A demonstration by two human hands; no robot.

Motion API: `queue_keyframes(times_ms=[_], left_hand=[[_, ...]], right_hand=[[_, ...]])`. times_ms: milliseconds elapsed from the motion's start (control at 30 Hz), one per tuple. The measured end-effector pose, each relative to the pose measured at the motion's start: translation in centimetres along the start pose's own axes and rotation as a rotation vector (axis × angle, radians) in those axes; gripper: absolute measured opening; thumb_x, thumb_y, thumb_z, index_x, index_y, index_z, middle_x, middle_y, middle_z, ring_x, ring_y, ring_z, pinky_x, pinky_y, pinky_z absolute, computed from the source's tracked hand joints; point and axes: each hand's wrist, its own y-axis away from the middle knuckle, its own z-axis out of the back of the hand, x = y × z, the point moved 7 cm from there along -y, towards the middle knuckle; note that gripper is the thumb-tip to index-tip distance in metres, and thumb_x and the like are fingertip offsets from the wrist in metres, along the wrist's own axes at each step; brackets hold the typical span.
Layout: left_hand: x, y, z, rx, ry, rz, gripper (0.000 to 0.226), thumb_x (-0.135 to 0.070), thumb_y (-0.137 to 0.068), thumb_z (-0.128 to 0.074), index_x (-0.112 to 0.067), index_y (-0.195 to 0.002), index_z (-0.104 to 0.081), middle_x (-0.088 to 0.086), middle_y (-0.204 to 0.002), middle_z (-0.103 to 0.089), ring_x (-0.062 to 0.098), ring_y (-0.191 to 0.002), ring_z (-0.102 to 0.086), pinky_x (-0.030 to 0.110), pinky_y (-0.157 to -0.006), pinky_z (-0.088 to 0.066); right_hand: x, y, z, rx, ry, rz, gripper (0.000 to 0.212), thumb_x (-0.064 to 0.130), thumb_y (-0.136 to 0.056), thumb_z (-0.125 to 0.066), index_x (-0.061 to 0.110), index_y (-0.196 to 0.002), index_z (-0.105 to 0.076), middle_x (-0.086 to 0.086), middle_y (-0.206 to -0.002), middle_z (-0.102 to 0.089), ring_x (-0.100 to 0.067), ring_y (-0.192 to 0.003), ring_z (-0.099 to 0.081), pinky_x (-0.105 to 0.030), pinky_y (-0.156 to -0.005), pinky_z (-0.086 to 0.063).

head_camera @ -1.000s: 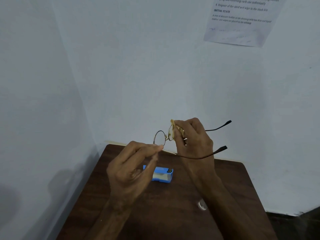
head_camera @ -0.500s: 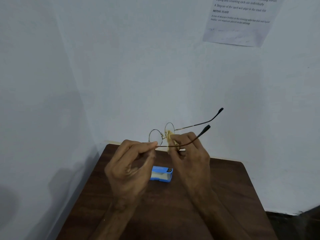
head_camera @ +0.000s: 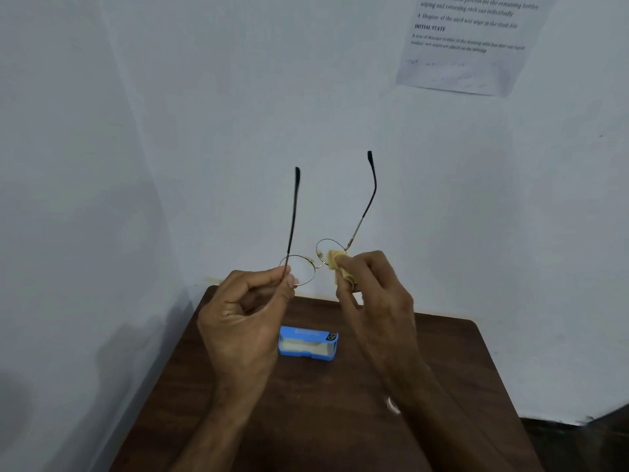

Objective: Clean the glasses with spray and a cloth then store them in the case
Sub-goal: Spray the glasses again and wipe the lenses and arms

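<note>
Thin gold round-rimmed glasses [head_camera: 306, 267] are held up above the far edge of the table, both black-tipped temples pointing upward. My left hand [head_camera: 245, 321] pinches the left rim at its hinge. My right hand [head_camera: 371, 294] presses a small yellow cloth [head_camera: 337, 264] against the right lens, which the cloth partly covers. A blue glasses case [head_camera: 308, 344] lies open on the dark wooden table [head_camera: 340, 420], below and between my hands. A small whitish object [head_camera: 393, 405] shows beside my right forearm; I cannot tell whether it is the spray.
The table stands in a corner of white walls, with its left and far edges close to them. A printed paper sheet [head_camera: 469, 46] hangs on the wall at upper right. Dark floor shows at the lower right.
The glasses have been turned so the temples, which pointed to the right, now stand upward. My left hand has moved up to grip the left rim; the cloth stays on the right lens.
</note>
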Motion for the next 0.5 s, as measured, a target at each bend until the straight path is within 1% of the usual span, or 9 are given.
queue_keyframes(times_ms=[67,167,200,333,433,500], left_hand=[[0.5,-0.1,-0.1,-0.005,0.056,0.069,0.025,-0.016,-0.078,-0.086,-0.01,-0.102,-0.08,0.002,-0.094,-0.08,0.02,-0.087,-0.079,0.042,-0.082,-0.066],[0.8,-0.1,-0.2,-0.006,0.14,0.152,0.028,-0.019,-0.076,-0.084,-0.009,-0.102,-0.08,0.003,-0.094,-0.081,0.023,-0.087,-0.08,0.039,-0.08,-0.066],[0.9,-0.1,-0.1,-0.006,0.158,0.178,0.029,-0.017,-0.076,-0.083,-0.008,-0.103,-0.079,0.002,-0.093,-0.082,0.023,-0.087,-0.08,0.038,-0.079,-0.066],[1.9,-0.5,-0.2,0.01,0.202,0.272,0.026,-0.004,-0.08,-0.081,-0.008,-0.105,-0.079,-0.005,-0.091,-0.082,0.02,-0.085,-0.08,0.036,-0.078,-0.066],[2.2,-0.5,-0.5,0.04,0.25,0.32,0.023,-0.001,-0.08,-0.08,-0.01,-0.101,-0.079,0.0,-0.091,-0.082,0.023,-0.084,-0.081,0.034,-0.076,-0.066],[2.4,-0.5,-0.6,0.064,0.272,0.351,0.022,0.001,-0.08,-0.08,-0.009,-0.1,-0.079,0.003,-0.092,-0.082,0.025,-0.084,-0.081,0.032,-0.075,-0.066]], right_hand=[[0.3,0.0,0.0,0.012,0.021,0.048,0.023,0.003,-0.093,-0.072,0.006,-0.116,-0.074,-0.006,-0.1,-0.063,-0.015,-0.077,-0.062,-0.027,-0.061,-0.059],[-1.3,-0.9,0.4,-0.041,0.018,-0.035,0.024,0.0,-0.092,-0.072,0.008,-0.115,-0.074,-0.005,-0.1,-0.063,-0.02,-0.074,-0.063,-0.036,-0.056,-0.058],[-1.4,-1.0,0.4,-0.042,0.019,-0.039,0.024,-0.001,-0.092,-0.072,0.009,-0.115,-0.073,-0.005,-0.1,-0.063,-0.021,-0.074,-0.063,-0.037,-0.055,-0.057],[0.3,-0.7,-0.2,0.053,0.04,0.097,0.025,0.001,-0.093,-0.072,0.005,-0.118,-0.073,-0.008,-0.101,-0.062,-0.019,-0.076,-0.062,-0.031,-0.058,-0.059],[-1.1,-1.4,0.1,0.036,0.031,0.041,0.025,0.002,-0.093,-0.07,0.008,-0.118,-0.072,-0.007,-0.103,-0.061,-0.019,-0.078,-0.062,-0.034,-0.06,-0.06],[-1.1,-1.7,-0.2,0.073,0.034,0.049,0.028,0.001,-0.093,-0.071,0.009,-0.119,-0.071,-0.006,-0.104,-0.06,-0.018,-0.079,-0.061,-0.033,-0.061,-0.06]])
